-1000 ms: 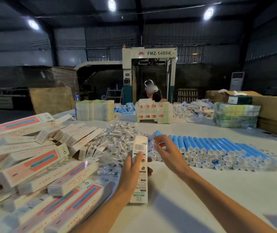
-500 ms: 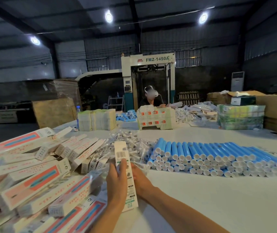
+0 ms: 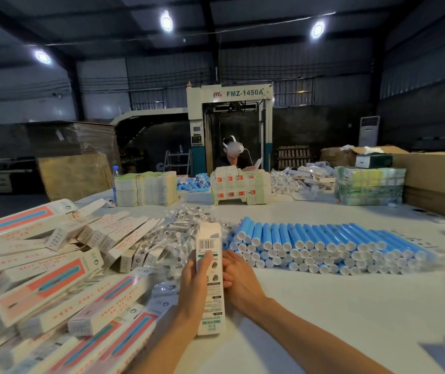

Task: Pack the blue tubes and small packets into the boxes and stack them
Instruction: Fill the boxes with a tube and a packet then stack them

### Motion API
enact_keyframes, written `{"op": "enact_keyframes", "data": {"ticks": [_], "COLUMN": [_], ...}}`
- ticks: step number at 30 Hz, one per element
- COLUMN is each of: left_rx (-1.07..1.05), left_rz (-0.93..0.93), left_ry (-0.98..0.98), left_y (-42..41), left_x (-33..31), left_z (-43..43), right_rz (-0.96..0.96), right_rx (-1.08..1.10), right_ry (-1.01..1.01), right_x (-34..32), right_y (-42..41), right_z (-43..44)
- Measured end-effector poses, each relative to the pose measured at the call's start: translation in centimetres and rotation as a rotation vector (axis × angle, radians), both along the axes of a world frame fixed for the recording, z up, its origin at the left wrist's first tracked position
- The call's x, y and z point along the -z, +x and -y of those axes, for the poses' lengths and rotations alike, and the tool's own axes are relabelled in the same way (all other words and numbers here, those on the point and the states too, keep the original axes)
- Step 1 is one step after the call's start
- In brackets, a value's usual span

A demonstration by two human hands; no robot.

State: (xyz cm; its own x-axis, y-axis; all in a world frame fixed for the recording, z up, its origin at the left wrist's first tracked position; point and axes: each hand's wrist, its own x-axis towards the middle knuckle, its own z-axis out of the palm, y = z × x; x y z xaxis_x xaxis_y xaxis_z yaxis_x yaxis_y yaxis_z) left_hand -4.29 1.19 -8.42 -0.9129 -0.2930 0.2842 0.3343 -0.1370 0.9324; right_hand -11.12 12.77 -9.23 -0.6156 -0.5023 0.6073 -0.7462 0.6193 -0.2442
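A long white box with a barcode stands lengthwise in front of me, its far end over the pile of small clear packets. My left hand grips its left side, thumb on top. My right hand holds its right side. Blue tubes with white caps lie in a stacked row to the right. A heap of white boxes with red and blue print fills the left of the white table.
Across the table a person sits behind stacked flat cartons and paper bundles. Green bundles and brown cardboard boxes stand at the far right. A water bottle stands at the far left edge.
My right hand left the blue tubes and came back to the box. Both hands with the box shifted left, toward the packets and the box heap.
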Motion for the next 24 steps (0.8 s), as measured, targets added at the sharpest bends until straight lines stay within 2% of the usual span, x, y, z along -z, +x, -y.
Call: {"op": "enact_keyframes", "data": {"ticks": [3,5,7,9,12,15,19,24], "left_rx": [0.051,0.072,0.11,0.168,0.242,0.305,0.408,0.533], "left_rz": [-0.004,0.011,0.013,0.014,0.011,0.013,0.054,0.136], "left_ry": [0.066,0.085,0.099,0.127,0.182,0.218,0.282,0.256], "left_y": [0.3,0.3,0.3,0.3,0.6,1.0,1.1,0.3], "left_x": [-0.3,-0.4,-0.4,-0.4,-0.4,-0.5,-0.9,-1.5], "left_z": [0.0,-0.1,-0.3,-0.8,-1.7,-2.9,-4.6,-5.7], "right_rz": [-0.005,0.117,0.138,0.285,0.504,0.636,0.587,0.544], "right_rx": [-0.071,-0.116,-0.067,0.03,0.103,0.027,-0.026,-0.152], "right_ry": [0.022,-0.021,-0.136,-0.216,-0.533,-0.795,-0.917,-1.018], "right_x": [-0.5,-1.0,-1.9,-2.4,-2.8,-3.3,-4.9,-7.3], "right_y": [1.0,1.6,2.3,2.2,1.8,2.5,3.5,4.7], "right_z": [-0.2,-0.8,-1.8,-3.4,-6.1,-9.5,-13.0,-14.5]}}
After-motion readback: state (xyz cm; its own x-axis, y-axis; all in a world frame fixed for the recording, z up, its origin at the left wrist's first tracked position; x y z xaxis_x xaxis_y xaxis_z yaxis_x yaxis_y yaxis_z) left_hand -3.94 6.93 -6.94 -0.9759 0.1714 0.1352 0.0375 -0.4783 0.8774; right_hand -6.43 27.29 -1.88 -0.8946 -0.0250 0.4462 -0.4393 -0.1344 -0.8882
